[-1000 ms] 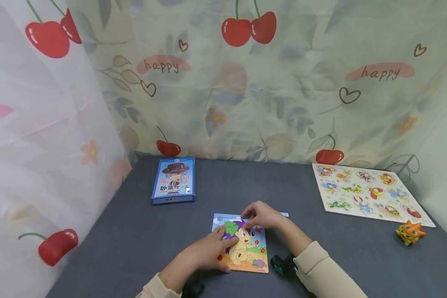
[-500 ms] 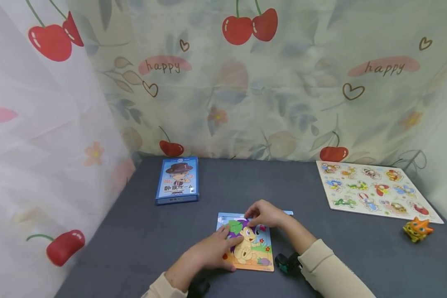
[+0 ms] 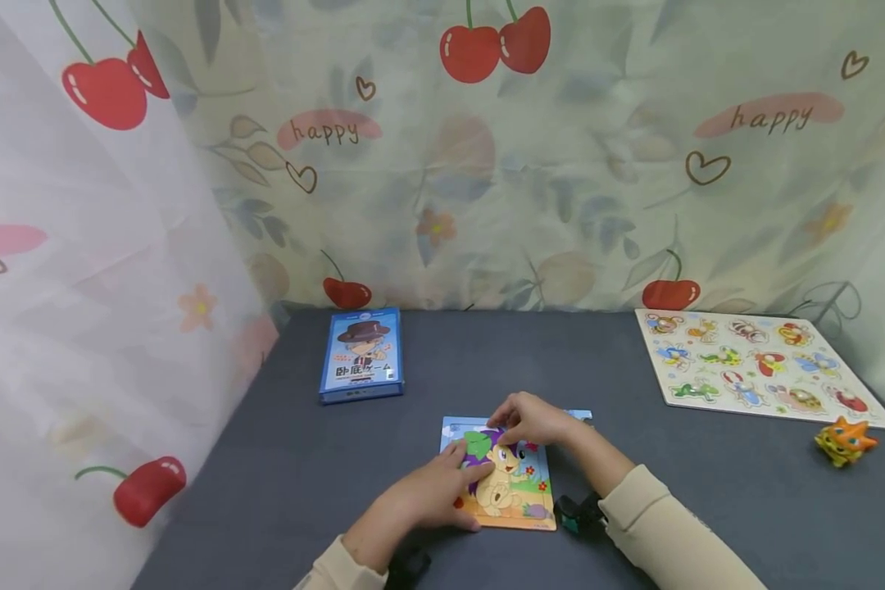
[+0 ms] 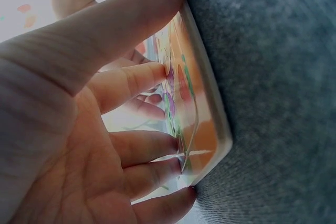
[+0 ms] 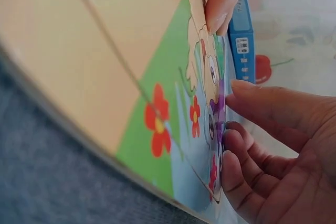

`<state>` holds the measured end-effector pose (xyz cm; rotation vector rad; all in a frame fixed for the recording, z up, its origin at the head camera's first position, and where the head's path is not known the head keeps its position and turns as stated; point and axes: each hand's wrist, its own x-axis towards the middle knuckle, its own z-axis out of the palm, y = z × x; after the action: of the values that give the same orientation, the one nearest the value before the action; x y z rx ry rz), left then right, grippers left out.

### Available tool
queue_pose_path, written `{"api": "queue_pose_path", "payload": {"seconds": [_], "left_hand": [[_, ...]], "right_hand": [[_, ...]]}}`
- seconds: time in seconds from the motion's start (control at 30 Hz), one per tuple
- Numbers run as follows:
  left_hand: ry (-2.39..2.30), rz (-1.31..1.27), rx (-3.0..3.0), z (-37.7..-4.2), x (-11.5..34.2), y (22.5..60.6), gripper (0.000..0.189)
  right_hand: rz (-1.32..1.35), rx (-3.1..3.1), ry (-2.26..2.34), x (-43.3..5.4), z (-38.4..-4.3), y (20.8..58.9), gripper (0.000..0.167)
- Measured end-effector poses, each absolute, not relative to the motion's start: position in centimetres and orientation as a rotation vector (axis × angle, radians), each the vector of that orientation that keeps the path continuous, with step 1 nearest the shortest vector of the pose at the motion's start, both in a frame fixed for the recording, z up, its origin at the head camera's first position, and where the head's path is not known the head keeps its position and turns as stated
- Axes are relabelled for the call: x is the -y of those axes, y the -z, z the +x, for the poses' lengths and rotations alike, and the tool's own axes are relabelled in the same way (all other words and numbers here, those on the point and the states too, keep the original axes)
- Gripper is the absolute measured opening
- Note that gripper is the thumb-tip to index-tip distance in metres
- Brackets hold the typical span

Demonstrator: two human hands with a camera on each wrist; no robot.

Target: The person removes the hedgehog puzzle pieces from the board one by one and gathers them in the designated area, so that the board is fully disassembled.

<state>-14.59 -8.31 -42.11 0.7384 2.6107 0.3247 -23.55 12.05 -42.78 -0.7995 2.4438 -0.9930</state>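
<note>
A jigsaw puzzle board (image 3: pixel 516 522) with a cartoon hedgehog lies on the dark table in the head view. My left hand (image 3: pixel 433 489) lies over its left side, fingers fairly straight. In the left wrist view those fingertips touch the picture, and the thumb is at the board's edge. My right hand (image 3: pixel 534 419) is at the board's top, fingers bent. In the right wrist view its thumb and fingertips touch the picture around the purple spines (image 5: pixel 220 109). A light-blue strip (image 3: pixel 579 415) shows behind the right wrist, the rest of it hidden.
A blue game box (image 3: pixel 361 356) stands at the back left. At the back right lies a white board of insect pictures (image 3: pixel 763 365), with a small orange and yellow toy (image 3: pixel 846 442) near its front corner. A patterned cloth (image 3: pixel 516 205) hangs behind the table.
The whole head view has shifted, so the table things sit further right in it. Both hands stay on the puzzle board in nearly the same pose.
</note>
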Motion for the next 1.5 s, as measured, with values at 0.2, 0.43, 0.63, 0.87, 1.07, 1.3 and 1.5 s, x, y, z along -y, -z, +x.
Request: {"api": "queue_pose_path", "payload": {"seconds": [0.2, 0.43, 0.63, 0.87, 1.07, 1.3, 1.5], "left_hand": [[-0.325, 0.741, -2.618, -14.57, 8.23, 42.22, 0.072], [-0.315, 0.763, -2.634, -14.37, 8.25, 42.14, 0.072], [-0.333, 0.754, -2.627, -14.42, 8.33, 42.10, 0.072], [-0.301, 0.740, -2.622, -14.56, 8.23, 42.12, 0.073], [-0.284, 0.745, -2.632, -14.43, 8.11, 42.13, 0.073], [-0.313, 0.711, -2.606, -14.44, 8.10, 42.02, 0.072], [-0.323, 0.719, -2.605, -14.53, 8.21, 42.16, 0.071]], "right_hand": [[-0.789, -2.458, 1.010, -11.92, -23.72, 43.07, 0.022], [-0.749, -2.449, 1.069, -11.63, -23.97, 43.41, 0.016], [-0.713, -2.430, 1.137, -11.70, -24.02, 43.32, 0.015], [-0.643, -2.380, 1.208, -11.66, -23.98, 42.98, 0.012], [-0.611, -2.369, 1.234, -11.84, -23.86, 43.44, 0.012], [-0.593, -2.350, 1.260, -11.98, -23.82, 43.44, 0.010], [-0.560, -2.346, 1.301, -12.01, -23.61, 43.34, 0.012]]}}
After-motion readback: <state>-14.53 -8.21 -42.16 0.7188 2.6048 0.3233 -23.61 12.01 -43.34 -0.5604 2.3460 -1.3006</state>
